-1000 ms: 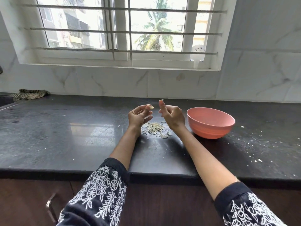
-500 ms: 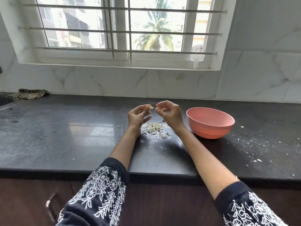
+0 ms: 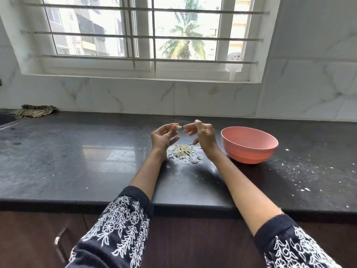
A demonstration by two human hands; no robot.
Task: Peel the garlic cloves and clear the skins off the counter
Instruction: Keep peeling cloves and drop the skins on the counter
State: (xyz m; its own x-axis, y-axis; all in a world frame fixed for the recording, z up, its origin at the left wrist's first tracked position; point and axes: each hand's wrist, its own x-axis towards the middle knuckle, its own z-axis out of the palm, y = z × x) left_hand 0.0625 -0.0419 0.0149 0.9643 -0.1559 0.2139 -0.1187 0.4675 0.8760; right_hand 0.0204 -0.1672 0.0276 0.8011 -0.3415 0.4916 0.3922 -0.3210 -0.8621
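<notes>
Head view: left hand (image 3: 163, 137) pinches clove (image 3: 179, 127).

skins (image 3: 182, 151) on counter (image 3: 77, 161), bowl (image 3: 249, 145) right (cloth (image 3: 33, 111) far left)

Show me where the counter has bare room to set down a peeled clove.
The widest bare patch of the black stone counter lies left of the left hand, running to the striped cloth. It is crowded between the wrists, where the heap of garlic skins lies, and beside the right hand, where the pink bowl stands. White flecks litter the counter right of it.
</notes>
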